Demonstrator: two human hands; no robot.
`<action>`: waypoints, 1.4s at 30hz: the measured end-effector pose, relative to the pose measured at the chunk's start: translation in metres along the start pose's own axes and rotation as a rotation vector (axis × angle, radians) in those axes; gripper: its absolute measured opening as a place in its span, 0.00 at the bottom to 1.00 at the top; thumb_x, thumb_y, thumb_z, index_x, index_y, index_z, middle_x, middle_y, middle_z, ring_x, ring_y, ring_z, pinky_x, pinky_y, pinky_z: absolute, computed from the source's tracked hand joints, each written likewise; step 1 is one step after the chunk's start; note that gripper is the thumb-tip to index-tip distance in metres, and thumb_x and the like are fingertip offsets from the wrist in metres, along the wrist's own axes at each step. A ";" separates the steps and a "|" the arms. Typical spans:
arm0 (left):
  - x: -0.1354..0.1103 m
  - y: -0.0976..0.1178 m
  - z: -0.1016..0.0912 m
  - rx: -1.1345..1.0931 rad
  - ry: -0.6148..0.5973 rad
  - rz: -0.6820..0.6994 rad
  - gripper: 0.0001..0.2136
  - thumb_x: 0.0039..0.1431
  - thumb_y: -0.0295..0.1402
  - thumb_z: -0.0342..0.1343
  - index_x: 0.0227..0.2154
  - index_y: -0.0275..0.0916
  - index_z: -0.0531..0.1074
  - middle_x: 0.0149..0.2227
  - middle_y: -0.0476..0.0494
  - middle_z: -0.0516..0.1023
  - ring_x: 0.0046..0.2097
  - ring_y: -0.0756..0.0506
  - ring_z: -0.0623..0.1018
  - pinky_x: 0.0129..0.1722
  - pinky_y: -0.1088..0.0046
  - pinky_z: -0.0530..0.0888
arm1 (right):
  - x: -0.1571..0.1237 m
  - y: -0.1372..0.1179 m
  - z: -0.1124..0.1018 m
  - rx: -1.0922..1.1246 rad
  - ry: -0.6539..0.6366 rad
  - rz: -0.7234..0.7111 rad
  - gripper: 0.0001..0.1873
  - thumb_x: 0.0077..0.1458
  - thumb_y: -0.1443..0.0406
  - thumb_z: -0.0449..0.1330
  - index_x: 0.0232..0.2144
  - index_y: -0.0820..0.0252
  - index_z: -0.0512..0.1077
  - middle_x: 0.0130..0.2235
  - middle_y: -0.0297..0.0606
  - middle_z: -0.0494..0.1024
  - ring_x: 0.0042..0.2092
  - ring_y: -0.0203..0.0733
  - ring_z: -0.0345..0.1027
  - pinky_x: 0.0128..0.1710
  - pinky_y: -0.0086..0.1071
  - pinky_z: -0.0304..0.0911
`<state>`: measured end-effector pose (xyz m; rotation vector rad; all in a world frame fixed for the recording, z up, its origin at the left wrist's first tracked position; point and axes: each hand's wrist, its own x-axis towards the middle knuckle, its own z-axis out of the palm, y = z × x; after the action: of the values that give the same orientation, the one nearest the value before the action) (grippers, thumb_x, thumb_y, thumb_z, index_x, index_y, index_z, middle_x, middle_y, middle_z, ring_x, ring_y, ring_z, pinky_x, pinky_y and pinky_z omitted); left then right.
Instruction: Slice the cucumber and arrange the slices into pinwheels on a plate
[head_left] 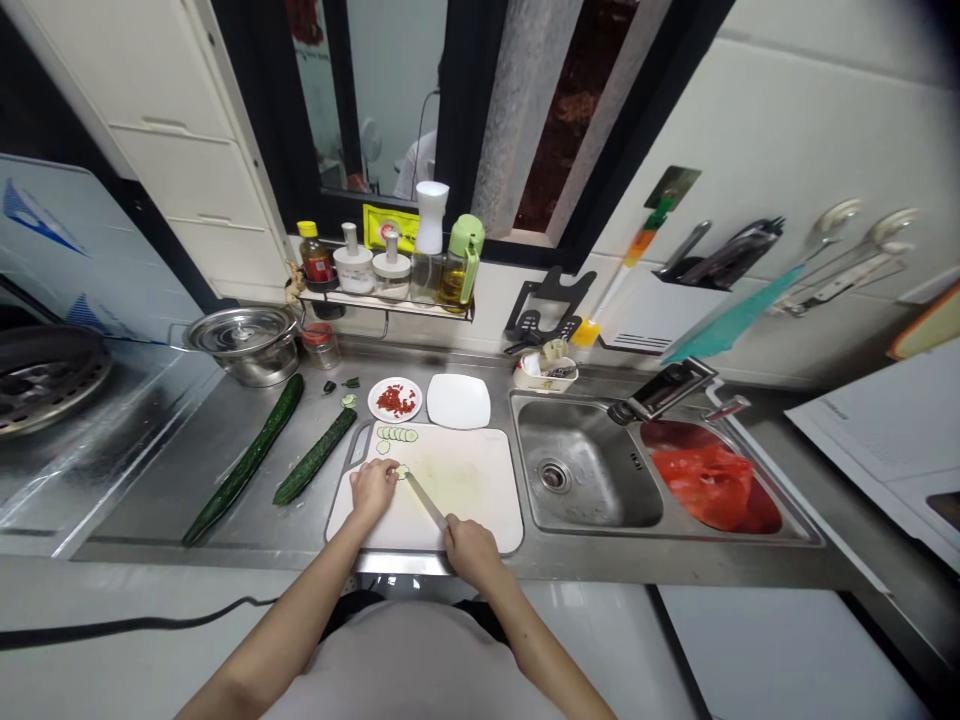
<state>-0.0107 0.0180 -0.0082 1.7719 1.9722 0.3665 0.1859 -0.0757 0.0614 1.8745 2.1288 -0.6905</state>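
A white cutting board [465, 485] lies on the steel counter in front of me. My left hand [372, 487] rests curled on its left part, fingertips pinching a small cucumber end [403, 471]. My right hand [469, 547] is closed round the handle of a knife [426, 500], whose blade points up-left to that cucumber piece. A row of several cucumber slices [397, 434] lies along the board's far left edge.
Two long cucumbers [247, 455] [315, 455] lie left of the board. Behind it stand a small plate of chopped red chilli [395, 399] and a bare white plate [458, 401]. Sink [581, 470] with red bag [705, 485] on the right; steel pot [244, 343], condiment rack [386, 295] at the back.
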 end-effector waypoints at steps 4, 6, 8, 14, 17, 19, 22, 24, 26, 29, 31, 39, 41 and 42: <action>-0.001 0.000 -0.001 0.006 0.001 0.002 0.12 0.57 0.34 0.50 0.41 0.46 0.76 0.41 0.44 0.78 0.48 0.41 0.72 0.47 0.62 0.61 | 0.002 -0.001 0.001 -0.010 -0.010 -0.009 0.15 0.61 0.66 0.43 0.44 0.61 0.67 0.39 0.48 0.78 0.42 0.48 0.72 0.37 0.36 0.60; -0.001 0.000 -0.001 0.011 0.004 0.000 0.12 0.57 0.34 0.51 0.41 0.46 0.75 0.41 0.44 0.79 0.48 0.41 0.72 0.47 0.62 0.61 | 0.003 -0.003 0.001 -0.014 -0.026 -0.008 0.16 0.61 0.67 0.43 0.44 0.62 0.67 0.39 0.49 0.77 0.42 0.49 0.72 0.37 0.36 0.60; -0.002 0.001 -0.001 0.016 0.004 -0.003 0.11 0.57 0.34 0.51 0.41 0.45 0.75 0.41 0.44 0.79 0.48 0.41 0.73 0.47 0.62 0.61 | 0.003 -0.005 0.001 -0.015 -0.047 -0.006 0.16 0.60 0.68 0.43 0.45 0.63 0.67 0.39 0.50 0.77 0.42 0.49 0.72 0.37 0.36 0.61; -0.002 0.003 -0.003 0.014 0.001 -0.010 0.11 0.57 0.34 0.50 0.39 0.45 0.75 0.41 0.44 0.79 0.48 0.41 0.73 0.47 0.63 0.61 | 0.003 -0.014 0.001 -0.014 -0.085 0.006 0.16 0.58 0.71 0.46 0.46 0.65 0.67 0.40 0.51 0.77 0.44 0.51 0.72 0.38 0.37 0.63; -0.001 0.003 -0.004 0.010 -0.002 -0.016 0.10 0.57 0.34 0.51 0.39 0.45 0.76 0.41 0.44 0.79 0.48 0.41 0.73 0.47 0.62 0.60 | 0.004 -0.017 0.000 -0.013 -0.091 0.013 0.16 0.57 0.72 0.46 0.46 0.65 0.67 0.40 0.51 0.77 0.44 0.51 0.72 0.38 0.37 0.63; -0.001 0.003 -0.003 0.008 -0.002 -0.018 0.10 0.56 0.34 0.51 0.39 0.45 0.76 0.41 0.44 0.79 0.48 0.41 0.72 0.47 0.62 0.60 | 0.006 -0.018 0.000 -0.009 -0.091 0.014 0.16 0.57 0.72 0.46 0.46 0.65 0.67 0.40 0.51 0.77 0.44 0.51 0.72 0.38 0.37 0.63; -0.001 0.003 -0.003 0.012 -0.002 -0.018 0.10 0.57 0.34 0.51 0.39 0.45 0.76 0.42 0.44 0.79 0.48 0.41 0.72 0.47 0.62 0.60 | 0.011 -0.019 -0.001 0.002 -0.098 0.011 0.16 0.57 0.72 0.46 0.46 0.64 0.67 0.40 0.51 0.77 0.44 0.50 0.72 0.38 0.37 0.63; 0.000 0.003 -0.003 0.015 -0.003 -0.021 0.10 0.57 0.35 0.51 0.38 0.45 0.76 0.42 0.44 0.79 0.48 0.41 0.72 0.47 0.62 0.61 | 0.015 -0.019 -0.003 0.009 -0.107 0.014 0.16 0.57 0.72 0.46 0.46 0.64 0.67 0.40 0.51 0.77 0.44 0.50 0.73 0.38 0.37 0.64; 0.000 0.003 -0.002 0.014 -0.004 -0.024 0.10 0.57 0.35 0.51 0.38 0.45 0.76 0.42 0.44 0.79 0.48 0.41 0.73 0.47 0.62 0.60 | 0.018 -0.020 -0.005 0.017 -0.115 0.014 0.16 0.57 0.72 0.46 0.45 0.64 0.67 0.40 0.51 0.77 0.43 0.50 0.73 0.38 0.37 0.64; 0.000 0.002 -0.002 0.008 0.003 -0.022 0.10 0.57 0.35 0.51 0.38 0.46 0.76 0.42 0.44 0.79 0.48 0.41 0.73 0.46 0.62 0.60 | 0.021 -0.021 -0.007 0.028 -0.113 0.003 0.16 0.57 0.72 0.46 0.45 0.65 0.67 0.40 0.51 0.77 0.43 0.51 0.72 0.38 0.38 0.64; 0.000 0.001 -0.002 0.005 0.004 -0.019 0.10 0.57 0.35 0.51 0.38 0.46 0.76 0.42 0.44 0.79 0.47 0.41 0.73 0.46 0.62 0.61 | 0.022 -0.022 -0.007 0.034 -0.105 -0.003 0.16 0.57 0.72 0.46 0.45 0.65 0.67 0.40 0.52 0.77 0.44 0.51 0.72 0.38 0.38 0.64; 0.000 0.000 -0.002 0.002 -0.005 -0.022 0.11 0.57 0.35 0.51 0.39 0.46 0.76 0.42 0.44 0.79 0.48 0.41 0.73 0.46 0.62 0.61 | 0.026 -0.024 -0.006 0.038 -0.094 0.006 0.16 0.56 0.72 0.46 0.45 0.64 0.67 0.40 0.51 0.77 0.45 0.49 0.72 0.40 0.38 0.64; 0.000 0.000 -0.002 0.001 -0.009 -0.027 0.11 0.57 0.36 0.50 0.40 0.46 0.76 0.42 0.44 0.79 0.48 0.41 0.73 0.46 0.62 0.61 | 0.026 -0.025 -0.007 0.036 -0.101 0.011 0.16 0.56 0.72 0.47 0.45 0.64 0.67 0.40 0.51 0.77 0.45 0.49 0.72 0.40 0.38 0.64; 0.000 0.000 -0.003 0.002 -0.013 -0.029 0.11 0.58 0.36 0.50 0.40 0.46 0.76 0.42 0.44 0.79 0.48 0.41 0.73 0.46 0.62 0.61 | 0.026 -0.025 -0.008 0.036 -0.106 0.012 0.16 0.56 0.72 0.47 0.45 0.64 0.67 0.40 0.51 0.77 0.45 0.49 0.72 0.40 0.38 0.64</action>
<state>-0.0117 0.0186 -0.0059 1.7408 1.9872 0.3428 0.1584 -0.0508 0.0612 1.8239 2.0513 -0.8121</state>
